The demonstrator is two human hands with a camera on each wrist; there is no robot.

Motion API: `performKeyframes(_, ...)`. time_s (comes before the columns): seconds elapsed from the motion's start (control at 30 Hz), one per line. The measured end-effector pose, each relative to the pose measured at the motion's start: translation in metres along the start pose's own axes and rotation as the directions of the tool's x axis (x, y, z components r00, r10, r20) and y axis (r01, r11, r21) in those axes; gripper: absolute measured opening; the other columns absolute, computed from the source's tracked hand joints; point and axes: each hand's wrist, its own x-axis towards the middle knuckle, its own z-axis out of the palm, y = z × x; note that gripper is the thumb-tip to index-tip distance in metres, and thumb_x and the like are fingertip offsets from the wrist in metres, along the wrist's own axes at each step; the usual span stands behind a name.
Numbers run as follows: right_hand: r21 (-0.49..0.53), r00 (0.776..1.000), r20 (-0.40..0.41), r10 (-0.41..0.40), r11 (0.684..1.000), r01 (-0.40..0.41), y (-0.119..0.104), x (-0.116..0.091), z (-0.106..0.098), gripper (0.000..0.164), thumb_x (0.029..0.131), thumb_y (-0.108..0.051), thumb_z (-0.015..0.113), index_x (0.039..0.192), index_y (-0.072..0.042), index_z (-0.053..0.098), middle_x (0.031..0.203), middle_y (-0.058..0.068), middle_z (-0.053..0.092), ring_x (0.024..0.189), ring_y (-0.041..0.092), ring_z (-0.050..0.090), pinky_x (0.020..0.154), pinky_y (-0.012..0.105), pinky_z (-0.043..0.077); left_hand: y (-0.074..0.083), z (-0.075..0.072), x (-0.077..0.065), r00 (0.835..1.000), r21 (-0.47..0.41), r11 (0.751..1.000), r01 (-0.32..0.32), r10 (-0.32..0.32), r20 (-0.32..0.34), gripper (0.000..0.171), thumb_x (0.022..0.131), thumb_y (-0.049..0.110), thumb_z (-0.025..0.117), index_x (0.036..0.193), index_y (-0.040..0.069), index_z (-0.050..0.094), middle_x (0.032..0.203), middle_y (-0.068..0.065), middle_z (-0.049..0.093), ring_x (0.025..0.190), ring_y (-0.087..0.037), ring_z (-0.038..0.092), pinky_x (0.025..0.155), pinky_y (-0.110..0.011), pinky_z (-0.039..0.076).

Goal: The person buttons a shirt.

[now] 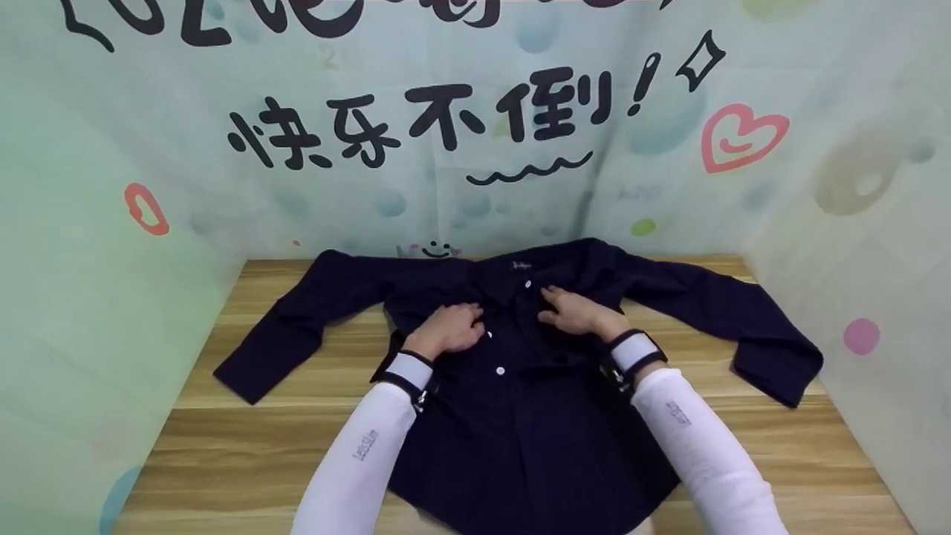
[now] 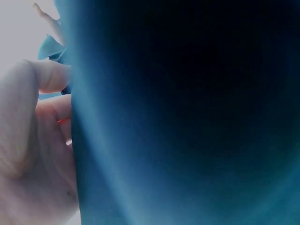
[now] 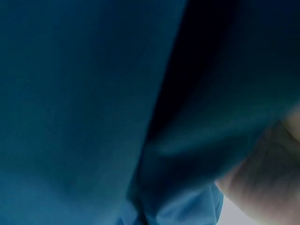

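A navy long-sleeved button-up shirt (image 1: 520, 423) lies front up, its collar at the far side and its sleeves spread outward. My left hand (image 1: 449, 327), fingers bent, grips the front cloth beside a white button. In the left wrist view, the thumb (image 2: 51, 77) and a finger run behind a blurred fold of cloth that hides their tips. Opposite, the right hand (image 1: 576, 310) rests on the chest below the collar, fingers fairly straight and pointing left. Dark cloth fills most of the right wrist view, where only part of that hand (image 3: 267, 180) shows.
Beneath the shirt is a wood-grain table (image 1: 245, 453). Pale printed curtain walls (image 1: 475, 208) close off the back and both sides. The left sleeve end (image 1: 256, 364) lies on the tabletop, and the right cuff (image 1: 780, 371) reaches near the right wall.
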Motion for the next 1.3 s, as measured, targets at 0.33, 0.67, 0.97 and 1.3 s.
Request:
performKeyframes(0.33, -0.103, 0.996, -0.008, 0.084, 0.991, -0.084, -0.004, 0.015, 0.006, 0.068, 0.108, -0.031, 0.05, 0.157, 0.008, 0.024, 0.163, 0.031, 0.017, 0.152, 0.043, 0.016, 0.122, 0.049, 0.021, 0.013, 0.004, -0.002, 0.987, 0.067, 0.998, 0.017, -0.006, -0.162, 0.046, 0.1, 0.028, 0.058, 0.131, -0.006, 0.064, 0.14, -0.023, 0.059, 0.133, -0.039, 0.053, 0.112, -0.049, 0.039)
performKeyframes(0.67, -0.286, 0.995, -0.095, -0.005, 0.958, -0.023, -0.017, -0.016, 0.015, 0.06, 0.106, -0.03, 0.055, 0.148, 0.011, 0.043, 0.156, 0.032, 0.035, 0.148, 0.045, 0.029, 0.12, 0.054, 0.026, 0.048, 0.016, -0.012, 0.912, 0.145, 0.976, 0.162, -0.092, -0.399, 0.026, 0.093, 0.024, 0.071, 0.089, -0.001, 0.078, 0.098, -0.021, 0.071, 0.085, -0.038, 0.07, 0.074, -0.048, 0.059)
performKeyframes(0.97, -0.276, 0.998, -0.022, -0.05, 0.96, 0.042, -0.018, -0.03, 0.03, 0.055, 0.107, -0.029, 0.053, 0.148, 0.005, 0.047, 0.156, 0.029, 0.039, 0.14, 0.047, 0.041, 0.115, 0.054, 0.034, 0.043, 0.021, -0.006, 0.918, 0.114, 0.973, 0.203, -0.148, -0.368, 0.011, 0.086, 0.01, 0.075, 0.087, -0.001, 0.076, 0.094, -0.022, 0.073, 0.085, -0.039, 0.072, 0.072, -0.048, 0.06)
performKeyframes(1.3, -0.243, 0.996, -0.066, -0.053, 0.969, 0.035, -0.014, -0.033, 0.034, 0.053, 0.106, -0.023, 0.054, 0.149, 0.006, 0.045, 0.155, 0.033, 0.037, 0.139, 0.051, 0.04, 0.114, 0.057, 0.035, 0.04, 0.001, -0.024, 0.946, 0.106, 0.994, 0.037, -0.001, -0.324, 0.009, 0.083, -0.004, 0.068, 0.08, -0.001, 0.075, 0.087, -0.019, 0.073, 0.084, -0.04, 0.071, 0.075, -0.048, 0.059)
